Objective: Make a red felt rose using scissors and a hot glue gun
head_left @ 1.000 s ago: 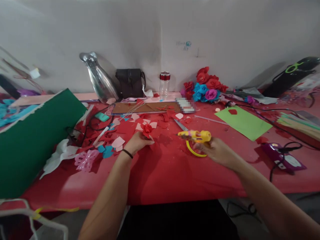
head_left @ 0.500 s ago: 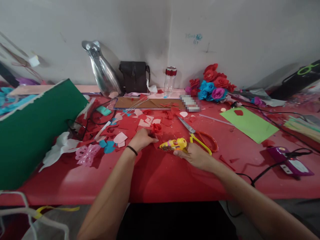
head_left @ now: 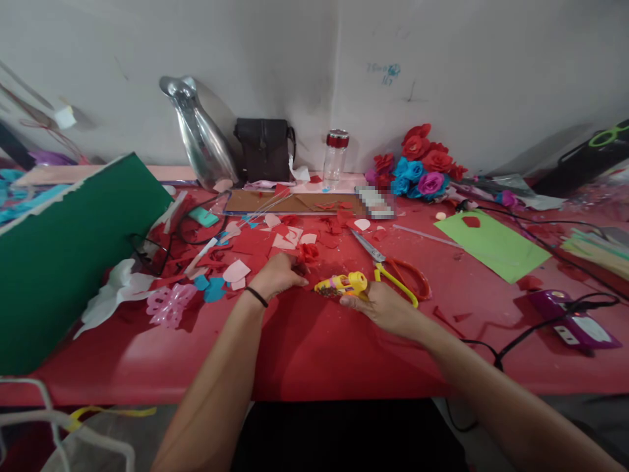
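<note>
Pinching a red flower [head_left: 309, 253] in the left hand [head_left: 279, 276], with fingers bent at its base and the exact grip partly hidden. Wearing a black band [head_left: 257, 297] on that wrist. Gripping a yellow glue gun [head_left: 346, 283] in the right hand [head_left: 386, 305], with its nozzle pointed left, just beside the left thumb; impossible to tell whether touching. Working over the middle of the red table [head_left: 314, 367], with the flower well in from the near edge.

Just beyond the right hand, scissors [head_left: 376, 254] with red and yellow handles. Left of the flower, pink scraps [head_left: 236, 271] and blue scraps [head_left: 215, 288]; farther toward the left edge, a pink ornament [head_left: 171, 305], white paper [head_left: 115, 288] and a slanting green board [head_left: 88, 262].

Along the far edge, from left to right: a steel flask [head_left: 201, 144], a dark bag [head_left: 263, 151], a jar [head_left: 335, 160] with a red lid, and a bouquet [head_left: 425, 167] in red, blue and purple. Toward the right edge, a green sheet [head_left: 496, 252] with 1 red scrap [head_left: 472, 222] on it; toward the near right corner, a purple socket [head_left: 572, 321] with a black cable [head_left: 521, 337].
</note>
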Motion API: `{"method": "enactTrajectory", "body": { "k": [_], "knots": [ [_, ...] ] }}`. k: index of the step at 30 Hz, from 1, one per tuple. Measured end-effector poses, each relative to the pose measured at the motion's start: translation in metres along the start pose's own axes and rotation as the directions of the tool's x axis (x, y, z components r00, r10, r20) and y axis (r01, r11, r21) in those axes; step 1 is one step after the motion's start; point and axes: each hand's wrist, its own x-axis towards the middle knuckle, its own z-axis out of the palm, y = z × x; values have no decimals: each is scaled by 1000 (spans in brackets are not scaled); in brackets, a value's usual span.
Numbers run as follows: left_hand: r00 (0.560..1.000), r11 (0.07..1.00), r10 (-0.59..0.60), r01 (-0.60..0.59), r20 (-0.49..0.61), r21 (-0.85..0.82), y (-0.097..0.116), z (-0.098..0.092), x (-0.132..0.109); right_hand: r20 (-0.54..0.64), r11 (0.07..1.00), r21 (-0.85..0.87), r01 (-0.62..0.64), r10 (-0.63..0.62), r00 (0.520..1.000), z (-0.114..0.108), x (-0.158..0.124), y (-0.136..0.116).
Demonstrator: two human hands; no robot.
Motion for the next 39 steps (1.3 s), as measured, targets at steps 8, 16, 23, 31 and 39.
{"method": "enactTrajectory", "body": {
  "k": [8,16,23,31,39],
  "knots": [
    [1000,997,15,-14,-5,73,-1,-2,2,-25,999,-35,-35,34,999,-3,0,0],
    [1000,999,17,-17,-3,35,0,-1,0,-75,987,-158,5,-17,997,2,-4,-2],
    [999,999,-31,31,-13,13,3,0,-1,-100,745,-655,126,-251,963,10,-12,-5],
    [1000,998,-19,19,-11,-62,-2,1,1,94,342,-904,258,-428,899,8,-19,-22],
    [1000,1000,-8,8,-16,-12,6,-3,-5,97,364,-901,238,-366,925,-25,-18,-16]
  ]
}}
